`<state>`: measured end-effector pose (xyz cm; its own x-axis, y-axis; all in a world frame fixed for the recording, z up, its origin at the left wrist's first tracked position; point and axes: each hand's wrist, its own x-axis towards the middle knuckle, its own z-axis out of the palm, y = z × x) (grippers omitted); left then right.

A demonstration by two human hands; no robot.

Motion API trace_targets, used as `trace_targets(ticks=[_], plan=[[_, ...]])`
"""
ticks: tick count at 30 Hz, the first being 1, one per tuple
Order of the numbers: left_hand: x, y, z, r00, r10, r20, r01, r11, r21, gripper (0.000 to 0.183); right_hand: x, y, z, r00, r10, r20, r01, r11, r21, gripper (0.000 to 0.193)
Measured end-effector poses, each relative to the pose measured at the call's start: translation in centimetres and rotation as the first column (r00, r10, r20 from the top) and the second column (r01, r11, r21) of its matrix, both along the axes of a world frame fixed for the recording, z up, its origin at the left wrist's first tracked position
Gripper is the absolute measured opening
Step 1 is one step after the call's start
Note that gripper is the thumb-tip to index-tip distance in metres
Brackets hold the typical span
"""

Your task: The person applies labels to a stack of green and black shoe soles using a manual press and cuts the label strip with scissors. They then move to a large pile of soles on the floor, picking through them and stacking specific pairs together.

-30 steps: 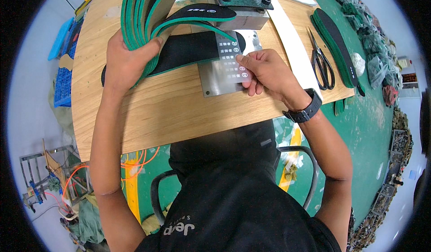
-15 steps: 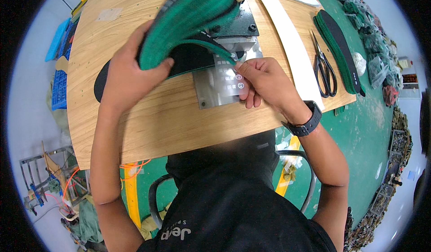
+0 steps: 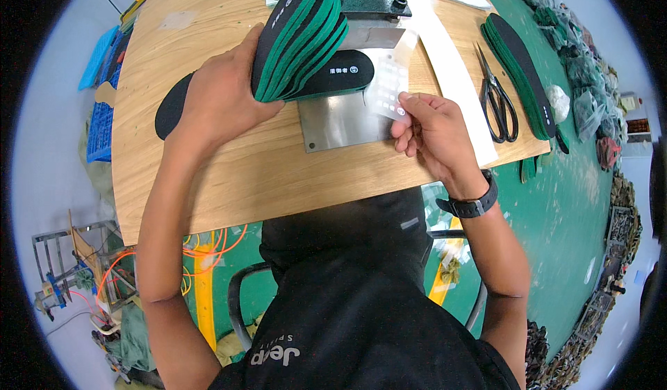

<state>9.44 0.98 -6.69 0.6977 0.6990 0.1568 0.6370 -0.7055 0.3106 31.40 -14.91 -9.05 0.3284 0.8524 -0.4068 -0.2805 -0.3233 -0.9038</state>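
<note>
My left hand (image 3: 226, 93) is wrapped round a stack of black and green shoe insoles (image 3: 303, 36), bending several of them upward in a fan. Beneath them a black insole (image 3: 347, 70) lies flat, its printed toe end over a metal plate (image 3: 340, 122). Between thumb and fingers, my right hand (image 3: 438, 127) pinches a translucent sheet of white printed labels (image 3: 389, 91). That sheet sits just beside the tip of the flat insole. The underside of the stack is hidden by my left hand.
Behind the plate stands a dark machine base (image 3: 372, 1) with bolts. To the right are a white strip (image 3: 458, 98), black-handled scissors (image 3: 497, 102) and another insole stack (image 3: 517, 74) by the table edge. A blue basket (image 3: 97, 126) is at the left.
My right hand has drawn the label sheet rightward, away from the insoles. The fanned insoles in my left hand have tilted back left, uncovering the printed end of the flat one.
</note>
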Motion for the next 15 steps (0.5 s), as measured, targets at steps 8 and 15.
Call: trace_targets(ticks=[8,15], plan=[[-0.1,0.1,0.6,0.997,-0.077,0.008,0.077,0.997,0.032,0.082,0.2,0.3,-0.1,0.996,-0.082,-0.026,0.083,0.995,0.051,0.022],[-2.6,1.5,-0.1,0.801,0.149,0.580,-0.035,0.979,-0.203,0.060,-1.2,2.9,0.5,0.974,0.166,0.154,-0.154,0.984,-0.090,0.026]])
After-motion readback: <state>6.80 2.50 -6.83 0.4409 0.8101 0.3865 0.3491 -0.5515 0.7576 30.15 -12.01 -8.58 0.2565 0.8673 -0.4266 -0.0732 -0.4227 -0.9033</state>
